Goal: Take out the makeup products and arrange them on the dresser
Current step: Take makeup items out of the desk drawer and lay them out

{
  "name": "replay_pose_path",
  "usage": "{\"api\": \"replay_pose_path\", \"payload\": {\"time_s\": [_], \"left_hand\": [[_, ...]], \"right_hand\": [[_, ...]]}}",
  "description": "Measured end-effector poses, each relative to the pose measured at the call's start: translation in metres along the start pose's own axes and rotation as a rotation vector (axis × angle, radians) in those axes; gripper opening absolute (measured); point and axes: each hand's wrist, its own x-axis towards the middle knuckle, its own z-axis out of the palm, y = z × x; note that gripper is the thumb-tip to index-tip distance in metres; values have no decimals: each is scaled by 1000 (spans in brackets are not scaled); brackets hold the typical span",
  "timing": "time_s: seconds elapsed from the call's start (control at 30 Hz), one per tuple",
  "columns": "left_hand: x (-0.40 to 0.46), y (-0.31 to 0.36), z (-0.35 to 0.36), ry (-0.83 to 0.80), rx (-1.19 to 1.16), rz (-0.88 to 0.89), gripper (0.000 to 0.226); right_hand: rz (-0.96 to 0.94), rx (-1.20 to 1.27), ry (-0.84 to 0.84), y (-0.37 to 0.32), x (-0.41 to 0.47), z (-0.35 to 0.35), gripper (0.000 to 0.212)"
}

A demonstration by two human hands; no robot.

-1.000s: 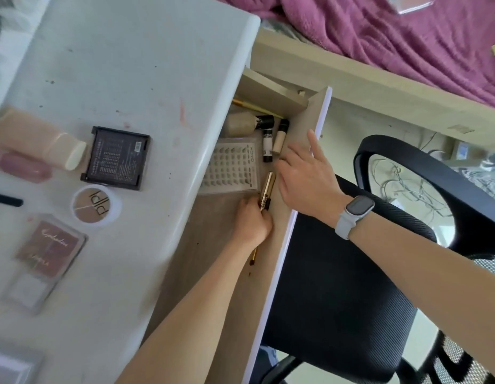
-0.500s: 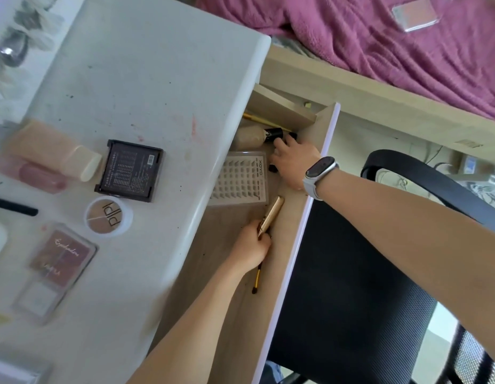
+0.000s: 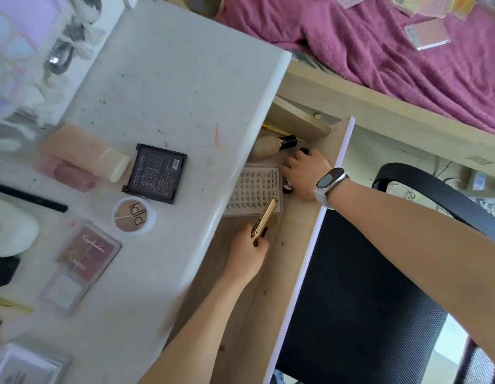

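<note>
Open drawer (image 3: 293, 261) under the white dresser (image 3: 168, 87), with a flat, light, bendy lash tray (image 3: 252, 189) lying inside, best lifted by its two long edges. Left hand (image 3: 247, 252) curled tight round a thin gold tube (image 3: 264, 218), hard, smooth and maybe slippery. Right hand (image 3: 307, 173) wrapped over two small tubes (image 3: 288, 187), light and likely to roll.

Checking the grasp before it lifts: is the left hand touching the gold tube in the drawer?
Touching. The head view shows the left hand gripping the gold tube at its lower end.
</note>
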Motion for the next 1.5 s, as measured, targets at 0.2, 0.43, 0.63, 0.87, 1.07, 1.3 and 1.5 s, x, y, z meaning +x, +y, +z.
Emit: {"api": "replay_pose_path", "payload": {"time_s": [0.2,0.43,0.63,0.87,1.07,1.3,1.5], "left_hand": [[-8,5,-1,26,-5,-1,5],[-25,14,-8,12,77,12,17],[-58,37,-30,-118,-24,86,20],[-84,73,-81,-156,-686,58,37],[-75,85,-137,51,-990,-70,50],[-64,69,-192,235,-1079,-79,36],[-71,42,-215,269,-1128,-203,51]], "right_hand": [[-73,39,-76,-2,-7,-6,40],[-17,50,-52,-14,-33,-22,24],[2,274,-51,-27,-66,-43,27],[228,1382,23,-18,-104,-75,10],[228,1933,188,-51,-94,-107,20],[215,1571,410,-76,-11,-176,26],[99,1320,381,-112,48,-211,26]]}}
